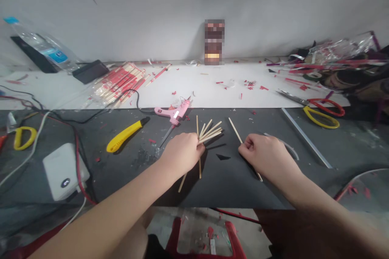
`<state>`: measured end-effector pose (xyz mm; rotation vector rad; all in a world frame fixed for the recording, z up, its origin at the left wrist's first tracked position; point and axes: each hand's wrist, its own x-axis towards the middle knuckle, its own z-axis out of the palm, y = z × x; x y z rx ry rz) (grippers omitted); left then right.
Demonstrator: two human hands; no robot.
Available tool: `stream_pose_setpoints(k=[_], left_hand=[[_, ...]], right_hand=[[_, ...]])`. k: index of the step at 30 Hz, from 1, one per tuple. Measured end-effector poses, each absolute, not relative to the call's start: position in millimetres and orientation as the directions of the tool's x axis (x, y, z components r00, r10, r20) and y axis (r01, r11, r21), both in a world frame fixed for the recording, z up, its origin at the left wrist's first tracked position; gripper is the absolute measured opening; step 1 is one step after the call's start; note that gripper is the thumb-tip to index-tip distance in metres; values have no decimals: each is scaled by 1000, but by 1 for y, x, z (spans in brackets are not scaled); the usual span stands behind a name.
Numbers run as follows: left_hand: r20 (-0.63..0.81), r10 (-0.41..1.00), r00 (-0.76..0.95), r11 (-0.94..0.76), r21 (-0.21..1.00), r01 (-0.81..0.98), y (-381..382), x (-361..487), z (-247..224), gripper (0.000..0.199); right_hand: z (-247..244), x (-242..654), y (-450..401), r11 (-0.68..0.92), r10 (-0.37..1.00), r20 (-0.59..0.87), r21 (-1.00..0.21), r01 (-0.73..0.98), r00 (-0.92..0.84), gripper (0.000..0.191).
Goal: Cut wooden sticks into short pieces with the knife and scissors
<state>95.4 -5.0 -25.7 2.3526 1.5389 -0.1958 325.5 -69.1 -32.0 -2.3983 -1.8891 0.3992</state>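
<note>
My left hand [184,151] is closed round a bundle of thin wooden chopsticks [210,131], whose ends fan out past the thumb side. Two stick ends also show below that hand. To the right, my right hand [258,151] is closed on a single wooden chopstick [234,129], which slants from upper left to lower right and comes out below the fist. A small black scrap [223,156] lies on the dark mat between the hands. Just beyond my left hand rests a pink glue gun [174,114], its glue stick pointing toward me.
A yellow utility knife [126,135] and a white power bank [65,172] with cables lie left. Paper-wrapped chopsticks [121,83] and a plastic bottle [45,46] are behind. Scissors [316,109] and a clear strip [306,137] lie right. A blurred-out phone-like object [214,44] leans on the wall.
</note>
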Motion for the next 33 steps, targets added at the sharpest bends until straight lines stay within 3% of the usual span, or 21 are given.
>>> stream_pose_setpoints(k=[22, 33], left_hand=[[-314, 828, 465, -414, 218, 884, -7, 86, -22, 20], [-254, 834, 490, -437, 238, 867, -11, 83, -16, 20]], right_hand=[[-31, 320, -64, -285, 949, -206, -247, 926, 237, 33], [-28, 323, -65, -276, 949, -224, -249, 928, 222, 34]])
